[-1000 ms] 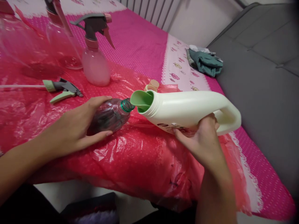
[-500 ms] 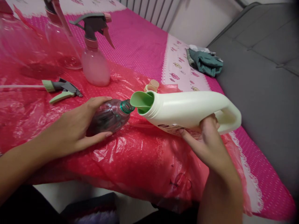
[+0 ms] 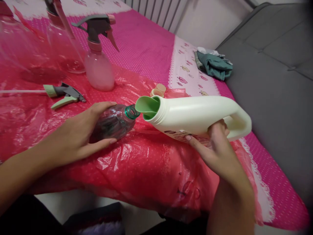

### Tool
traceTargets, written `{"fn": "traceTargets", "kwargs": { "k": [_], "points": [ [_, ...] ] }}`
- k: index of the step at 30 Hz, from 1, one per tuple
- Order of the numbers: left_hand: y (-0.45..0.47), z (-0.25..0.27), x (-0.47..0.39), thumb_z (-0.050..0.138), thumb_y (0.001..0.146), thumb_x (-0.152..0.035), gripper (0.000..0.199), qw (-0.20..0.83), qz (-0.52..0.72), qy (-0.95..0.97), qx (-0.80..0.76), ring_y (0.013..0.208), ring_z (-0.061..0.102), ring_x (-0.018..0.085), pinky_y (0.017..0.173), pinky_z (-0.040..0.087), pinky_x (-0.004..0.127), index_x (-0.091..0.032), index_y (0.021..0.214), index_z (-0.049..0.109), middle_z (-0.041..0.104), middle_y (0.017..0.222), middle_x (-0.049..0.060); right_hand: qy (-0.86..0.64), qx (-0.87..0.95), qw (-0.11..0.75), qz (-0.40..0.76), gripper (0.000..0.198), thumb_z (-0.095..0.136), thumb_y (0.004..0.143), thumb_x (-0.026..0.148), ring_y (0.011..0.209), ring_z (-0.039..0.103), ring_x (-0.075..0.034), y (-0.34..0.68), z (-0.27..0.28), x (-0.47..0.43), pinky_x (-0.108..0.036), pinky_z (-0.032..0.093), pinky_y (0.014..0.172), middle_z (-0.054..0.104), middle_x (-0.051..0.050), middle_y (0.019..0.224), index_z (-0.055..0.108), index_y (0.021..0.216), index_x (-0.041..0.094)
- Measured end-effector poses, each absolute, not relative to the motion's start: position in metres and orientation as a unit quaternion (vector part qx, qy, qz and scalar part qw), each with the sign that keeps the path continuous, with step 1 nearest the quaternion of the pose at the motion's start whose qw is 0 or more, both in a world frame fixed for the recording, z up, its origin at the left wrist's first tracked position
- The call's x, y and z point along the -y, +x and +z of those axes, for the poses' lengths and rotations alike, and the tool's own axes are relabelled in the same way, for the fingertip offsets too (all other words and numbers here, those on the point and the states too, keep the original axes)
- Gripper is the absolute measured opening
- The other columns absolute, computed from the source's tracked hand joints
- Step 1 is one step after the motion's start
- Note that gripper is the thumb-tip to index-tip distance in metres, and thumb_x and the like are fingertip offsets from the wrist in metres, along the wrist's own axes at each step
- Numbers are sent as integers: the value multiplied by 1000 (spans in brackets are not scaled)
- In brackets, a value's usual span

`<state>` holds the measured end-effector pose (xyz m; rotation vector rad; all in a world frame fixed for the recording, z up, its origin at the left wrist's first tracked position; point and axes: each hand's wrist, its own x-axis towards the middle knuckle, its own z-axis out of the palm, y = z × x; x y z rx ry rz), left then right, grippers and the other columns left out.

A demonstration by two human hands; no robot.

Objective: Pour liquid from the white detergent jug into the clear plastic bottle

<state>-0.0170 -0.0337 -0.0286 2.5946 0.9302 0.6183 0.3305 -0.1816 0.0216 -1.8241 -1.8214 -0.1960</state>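
From my feed both arms are bare all the way up, no sleeves, watch or rings on the left hand [image 3: 79,133] or the right hand [image 3: 217,153]. Nails look short and plain, with something dark worn lower down.

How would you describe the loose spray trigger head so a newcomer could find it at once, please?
Start from the red plastic sheet covering the table, then look left of the left hand, in front of the frosted spray bottle. The loose trigger head lies flat there: grey with pale green parts and a thin white tube, attached to no bottle.
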Motion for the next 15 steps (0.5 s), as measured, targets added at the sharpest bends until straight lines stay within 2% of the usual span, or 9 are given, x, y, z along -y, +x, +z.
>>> {"fn": "traceTargets", "kwargs": {
  "k": [6, 15],
  "points": [
    [-15, -30, 32, 54, 98, -65, 79, 146, 233, 908, -316, 110, 73, 29, 99, 55, 40, -23, 161, 33, 67, 140, 10, -675, 681, 276, -70, 48, 60, 101, 50, 127, 50, -40, 330, 22, 182, -62, 34, 108, 56, -14, 131, 51, 138, 21],
    [-15, -29, 32, 55, 97, -65, 79, 148, 235, 907, -317, 114, 73, 31, 102, 55, 42, -22, 160, 34, 66, 143, 11, -672, 684, 279, -59, 53, 60, 101, 52, 128, 49, -40, 332, 20, 183, -66, 35, 109, 55, -15, 131, 47, 141, 20]
  ]
}}
